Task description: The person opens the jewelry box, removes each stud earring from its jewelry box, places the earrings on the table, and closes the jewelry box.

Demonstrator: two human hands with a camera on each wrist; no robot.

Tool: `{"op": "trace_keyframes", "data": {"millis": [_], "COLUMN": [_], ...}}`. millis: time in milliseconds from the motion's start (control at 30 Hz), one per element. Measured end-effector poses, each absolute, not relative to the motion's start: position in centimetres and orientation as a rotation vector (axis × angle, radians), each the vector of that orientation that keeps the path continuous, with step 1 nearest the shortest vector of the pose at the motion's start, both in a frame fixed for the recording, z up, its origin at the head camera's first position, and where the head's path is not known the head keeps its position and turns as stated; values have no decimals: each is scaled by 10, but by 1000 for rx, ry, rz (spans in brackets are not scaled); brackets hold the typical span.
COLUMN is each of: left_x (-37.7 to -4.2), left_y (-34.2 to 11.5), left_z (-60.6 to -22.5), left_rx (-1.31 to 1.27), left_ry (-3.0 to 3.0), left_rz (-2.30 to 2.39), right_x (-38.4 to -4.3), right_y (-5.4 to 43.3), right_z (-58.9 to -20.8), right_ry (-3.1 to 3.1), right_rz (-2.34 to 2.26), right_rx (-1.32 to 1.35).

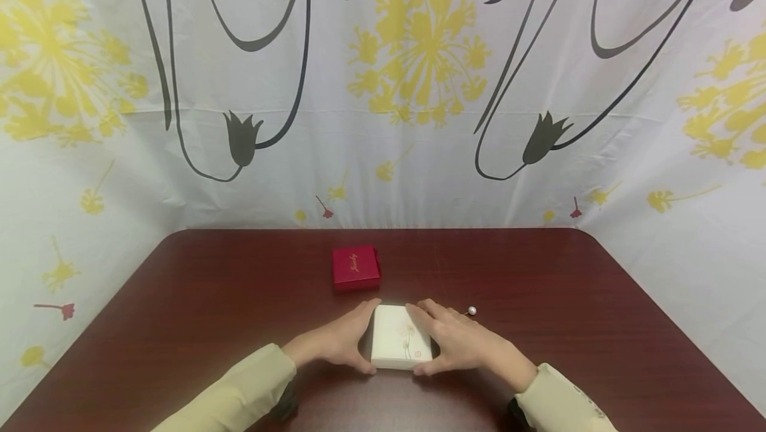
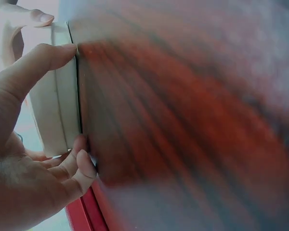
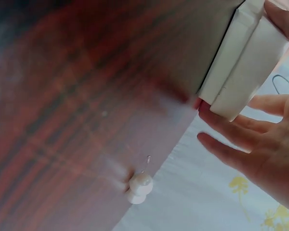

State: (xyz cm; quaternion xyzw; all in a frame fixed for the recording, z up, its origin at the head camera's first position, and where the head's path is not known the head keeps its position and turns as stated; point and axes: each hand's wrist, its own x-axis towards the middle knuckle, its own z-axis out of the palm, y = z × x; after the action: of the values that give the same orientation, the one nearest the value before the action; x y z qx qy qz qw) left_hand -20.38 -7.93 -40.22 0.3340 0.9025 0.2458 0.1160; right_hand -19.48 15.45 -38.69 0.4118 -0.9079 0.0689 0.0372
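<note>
A white lidded box (image 1: 396, 335) with a small flower drawing on its lid sits on the table in front of me. My left hand (image 1: 340, 337) grips its left side, thumb at the near edge and fingers at the far edge. From the right, my right hand (image 1: 463, 339) holds it, with the thumb at the near corner and the fingers over the far side. A seam between lid and base (image 3: 243, 55) shows in the right wrist view. Just beyond the right hand lies a pearl piece (image 1: 472, 311) with a thin metal end; its rest is hidden by the hand.
Behind the white box, slightly left, stands a red box (image 1: 356, 268) with gold lettering. The dark red-brown table (image 1: 239, 286) is glossy. A white curtain (image 1: 383, 179) with yellow and grey flowers hangs behind the table and along both sides.
</note>
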Motion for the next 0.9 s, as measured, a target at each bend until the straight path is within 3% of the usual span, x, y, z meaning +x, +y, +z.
{"op": "trace_keyframes", "data": {"millis": [900], "left_x": [-203], "left_y": [-78], "left_z": [-404], "left_rx": [1068], "left_ry": [2638], "left_rz": [778], "right_x": [-195], "right_y": [127], "right_z": [-388], "right_ry": [-2542], "right_rz": [37], "right_rx": [1336]}}
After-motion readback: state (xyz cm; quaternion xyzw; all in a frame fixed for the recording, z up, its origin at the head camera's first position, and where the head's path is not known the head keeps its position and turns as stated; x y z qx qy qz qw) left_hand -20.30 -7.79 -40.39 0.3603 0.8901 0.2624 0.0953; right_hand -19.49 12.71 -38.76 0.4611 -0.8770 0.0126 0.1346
